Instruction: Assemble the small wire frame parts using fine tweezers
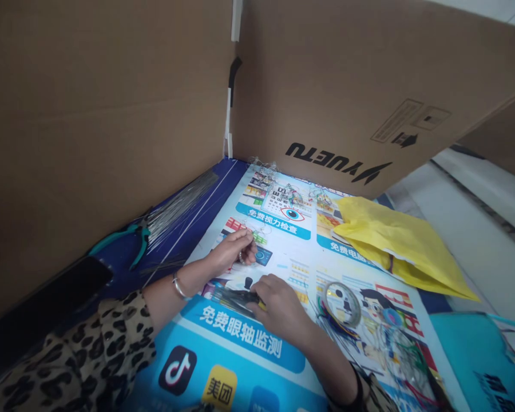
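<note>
My left hand (pixel 234 250) is closed, its fingertips pinched together over the printed sheet. A faint thin wire loop (pixel 264 230) shows just past those fingertips. My right hand (pixel 278 303), palm down, curls around a dark hand tool with a yellow part (pixel 261 304); its exact kind is partly hidden by the fingers. Beside that tool lies a small bundle of thin wires (pixel 229 297). To the right of my right hand sits a roll of clear tape (pixel 342 304), with coloured wires (pixel 332 326) below and beside it.
Cardboard walls (pixel 111 86) enclose the left and back. Teal-handled pliers (pixel 142 240) and a sheaf of straight wires (pixel 180 206) lie left. A yellow pouch (pixel 399 246) lies right, with tangled wires (pixel 412 366) nearer me. Wire pieces (pixel 298 194) lie at the back.
</note>
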Available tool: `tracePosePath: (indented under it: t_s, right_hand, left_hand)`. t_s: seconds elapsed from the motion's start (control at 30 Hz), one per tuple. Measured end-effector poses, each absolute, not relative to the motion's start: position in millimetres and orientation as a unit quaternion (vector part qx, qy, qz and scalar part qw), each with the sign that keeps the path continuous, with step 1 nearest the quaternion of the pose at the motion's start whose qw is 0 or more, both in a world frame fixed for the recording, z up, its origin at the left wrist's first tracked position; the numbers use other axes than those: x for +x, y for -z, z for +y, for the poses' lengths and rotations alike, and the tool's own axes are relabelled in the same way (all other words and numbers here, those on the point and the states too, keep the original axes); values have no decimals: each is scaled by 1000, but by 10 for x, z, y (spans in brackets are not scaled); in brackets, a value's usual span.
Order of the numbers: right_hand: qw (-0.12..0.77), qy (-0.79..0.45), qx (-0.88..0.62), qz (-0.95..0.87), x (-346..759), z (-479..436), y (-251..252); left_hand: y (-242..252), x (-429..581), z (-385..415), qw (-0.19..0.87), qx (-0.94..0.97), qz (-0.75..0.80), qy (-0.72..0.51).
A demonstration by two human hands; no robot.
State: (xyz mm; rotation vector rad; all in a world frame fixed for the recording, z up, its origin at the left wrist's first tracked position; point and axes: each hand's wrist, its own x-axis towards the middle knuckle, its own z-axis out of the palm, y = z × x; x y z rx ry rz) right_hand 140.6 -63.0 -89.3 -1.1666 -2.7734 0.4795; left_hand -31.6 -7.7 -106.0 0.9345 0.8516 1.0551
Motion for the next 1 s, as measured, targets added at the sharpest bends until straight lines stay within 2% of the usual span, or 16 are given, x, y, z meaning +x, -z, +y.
tracePosePath:
  t_s: [0.53, 0.8, 1.0]
  right_hand:
    - [-30, -109, -345, -932, 1441, -611, 855]
    - [78, -265, -346, -897, 1506, -562, 837]
    - [132, -281, -347, -885, 1541, -541, 781]
  left_hand:
    - [1097, -323, -68, 674, 432, 377, -465]
    - [1143, -332, -71, 667, 446, 362, -475]
    - [1147, -351, -66, 658, 438, 339, -509]
